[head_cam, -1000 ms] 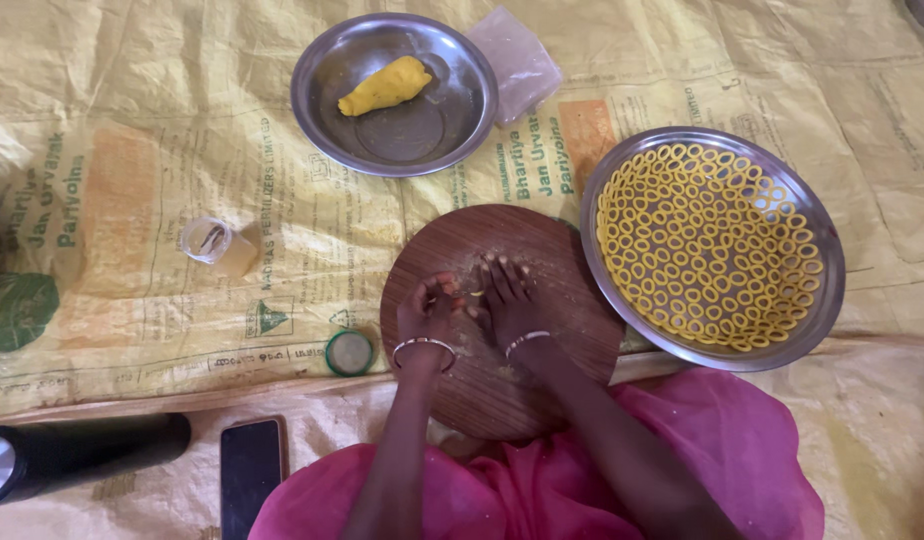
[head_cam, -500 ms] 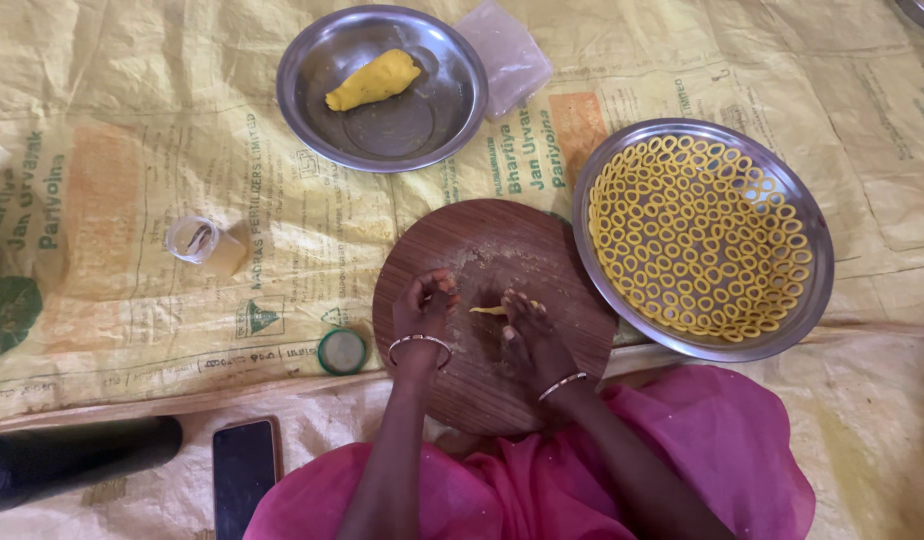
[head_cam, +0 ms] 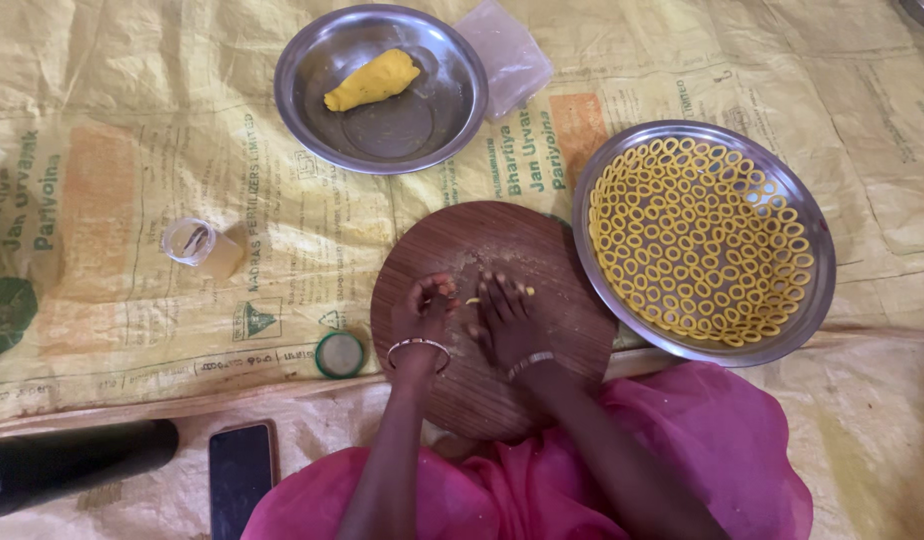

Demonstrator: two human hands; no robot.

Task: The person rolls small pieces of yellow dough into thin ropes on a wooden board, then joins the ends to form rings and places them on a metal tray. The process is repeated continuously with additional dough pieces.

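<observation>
Thin yellow dough strip (head_cam: 499, 294) on round wooden board (head_cam: 492, 315), pressed under flat, open right hand (head_cam: 507, 325); left hand (head_cam: 422, 312) curled beside it, grip unclear. Right: steel plate (head_cam: 812, 300) full of dough rings (head_cam: 697, 240). Above: steel bowl (head_cam: 452, 110) with dough lump (head_cam: 372, 80). Underneath, printed yellow sacking (head_cam: 132, 180).

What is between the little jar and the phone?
In the head view, a round green lid lies on the yellow sheet between the jar and phone.
</observation>
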